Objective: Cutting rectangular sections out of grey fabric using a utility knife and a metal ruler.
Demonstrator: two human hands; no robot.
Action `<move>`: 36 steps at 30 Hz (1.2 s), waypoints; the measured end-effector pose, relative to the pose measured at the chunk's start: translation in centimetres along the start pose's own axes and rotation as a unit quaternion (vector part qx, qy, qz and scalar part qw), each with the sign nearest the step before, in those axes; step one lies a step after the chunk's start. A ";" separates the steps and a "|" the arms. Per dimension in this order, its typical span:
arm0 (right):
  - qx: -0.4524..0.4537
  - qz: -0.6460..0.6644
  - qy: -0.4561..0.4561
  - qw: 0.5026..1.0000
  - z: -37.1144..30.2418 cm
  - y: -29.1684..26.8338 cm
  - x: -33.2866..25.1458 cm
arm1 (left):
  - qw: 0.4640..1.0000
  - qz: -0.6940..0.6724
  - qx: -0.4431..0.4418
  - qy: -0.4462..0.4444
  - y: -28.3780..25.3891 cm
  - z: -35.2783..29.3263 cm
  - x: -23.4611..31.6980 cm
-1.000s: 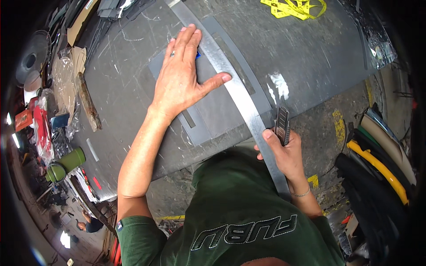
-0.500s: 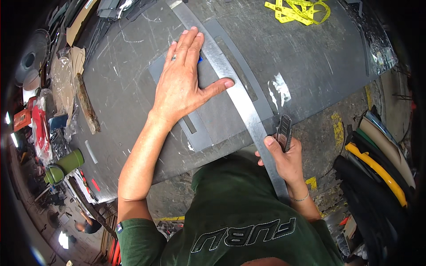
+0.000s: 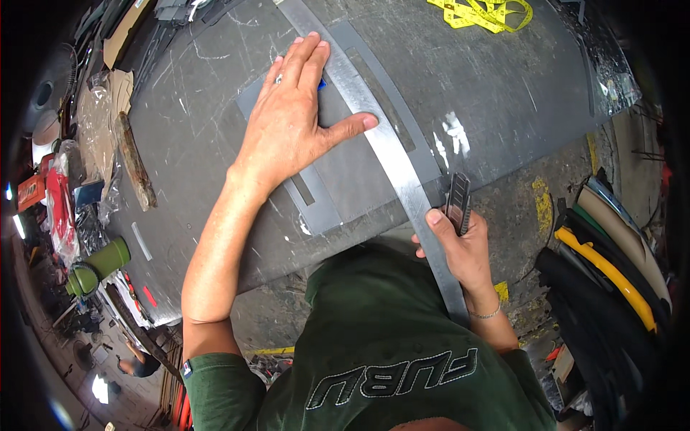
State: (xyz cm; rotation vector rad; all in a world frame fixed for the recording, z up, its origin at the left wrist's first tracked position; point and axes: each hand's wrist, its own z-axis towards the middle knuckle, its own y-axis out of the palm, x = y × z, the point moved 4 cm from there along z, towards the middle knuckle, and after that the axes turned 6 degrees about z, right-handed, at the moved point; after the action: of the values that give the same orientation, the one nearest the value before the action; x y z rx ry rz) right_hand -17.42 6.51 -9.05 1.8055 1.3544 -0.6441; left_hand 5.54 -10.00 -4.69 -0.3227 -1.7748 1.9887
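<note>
The right hand (image 3: pixel 463 251) has drawn back toward the near edge of the dark, scratched counter (image 3: pixel 503 93). A second ago the black ridged utility knife (image 3: pixel 458 203) stood a little further up along the long flat steel ruler (image 3: pixel 388 154). Now the knife sits just off the counter's near edge, right beside the ruler's right side, with the fingers (image 3: pixel 435 218) closed around its handle. I judge this as a cutting stroke reaching its end. Whether the blade still touches anything cannot be told.

The left hand (image 3: pixel 291 126) has barely shifted between the frames. It lies flat with fingers spread apart, palm on the grey rectangular sheet of thin material (image 3: pixel 352 176), thumb stretched onto the ruler to pin it. The sheet lies near the middle of the counter, reaching to its near edge, under the ruler, which runs slantwise from the far edge down past the near edge.

A yellow tape measure (image 3: pixel 485 11), heaped loosely, lies at the far edge. A green cylindrical container (image 3: pixel 100 266) stands past the counter's left edge.
</note>
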 end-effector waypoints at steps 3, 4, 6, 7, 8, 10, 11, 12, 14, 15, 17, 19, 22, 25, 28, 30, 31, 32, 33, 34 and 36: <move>0.001 -0.016 0.006 1.000 0.4 -0.5 0.1 | 1.000 0.001 -0.022 -0.008 -0.5 0.3 0.1; -0.012 -0.063 -0.029 0.997 0.6 -0.8 0.0 | 1.000 -0.001 -0.021 -0.008 -0.6 0.3 0.1; -0.026 -0.111 -0.065 0.991 1.1 -1.5 0.2 | 0.999 -0.002 -0.030 -0.012 -0.7 0.4 -0.1; -0.032 -0.163 -0.113 0.980 1.3 -1.7 0.1 | 1.000 -0.001 -0.028 -0.012 -0.6 0.4 -0.2; -0.039 -0.214 -0.159 0.963 1.3 -1.8 0.0 | 1.000 -0.001 -0.023 -0.010 -0.4 0.3 -0.2; -0.033 -0.175 -0.127 0.976 1.3 -1.7 0.8 | 1.000 0.002 -0.017 -0.005 0.1 0.1 -0.4; -0.027 -0.134 -0.091 0.986 1.3 -1.6 1.2 | 1.000 0.007 -0.009 0.000 0.3 -0.1 -0.6; -0.027 -0.135 -0.093 0.986 1.2 -1.4 1.3 | 1.000 0.010 -0.002 0.004 0.5 -0.1 -0.5; -0.020 -0.115 -0.114 0.986 1.2 -1.3 1.1 | 1.000 0.002 0.005 -0.010 0.8 -0.3 -0.5; -0.021 -0.113 -0.115 0.987 1.2 -1.3 1.1 | 1.000 -0.005 0.010 -0.023 0.9 -0.4 -0.6; -0.022 -0.116 -0.115 0.986 1.2 -1.4 1.0 | 1.000 -0.010 0.011 -0.026 1.1 -0.5 -0.7; -0.025 -0.108 -0.124 0.986 1.4 -1.4 1.4 | 0.999 -0.014 0.010 -0.030 1.2 -0.6 -0.8; -0.022 -0.096 -0.133 0.986 1.4 -1.3 1.5 | 0.999 -0.016 0.015 -0.025 1.4 -0.5 -0.9; -0.017 -0.085 -0.130 0.988 1.3 -1.3 1.4 | 0.999 -0.019 0.023 -0.020 1.5 -0.5 -0.9; -0.015 -0.071 -0.127 0.989 1.2 -1.0 1.2 | 0.999 -0.009 0.030 -0.017 1.6 -0.5 -1.0; -0.013 -0.063 -0.127 0.990 1.0 -0.8 0.8 | 0.999 -0.004 0.036 -0.013 1.5 -0.4 -1.0; -0.020 -0.046 -0.109 0.993 0.9 -0.7 0.7 | 0.999 -0.004 0.036 -0.015 1.5 -0.5 -1.0; -0.027 -0.029 -0.091 0.995 0.9 -0.5 0.7 | 0.999 -0.005 0.034 -0.017 1.5 -0.5 -1.0; -0.027 -0.030 -0.092 0.995 0.8 -0.5 0.6 | 0.999 -0.007 0.033 -0.018 1.5 -0.5 -1.0; -0.025 -0.031 -0.090 0.995 0.7 -0.5 0.5 | 0.999 -0.007 0.034 -0.019 1.6 -0.5 -1.0; -0.024 -0.033 -0.089 0.995 0.7 -0.6 0.5 | 0.999 -0.001 0.036 -0.016 1.7 -0.5 -1.0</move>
State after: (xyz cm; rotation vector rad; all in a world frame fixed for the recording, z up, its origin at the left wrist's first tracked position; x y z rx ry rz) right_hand -17.77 6.29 -9.94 1.6303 1.3023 -0.7804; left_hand 6.33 -10.09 -6.53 -0.2672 -1.7171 2.0617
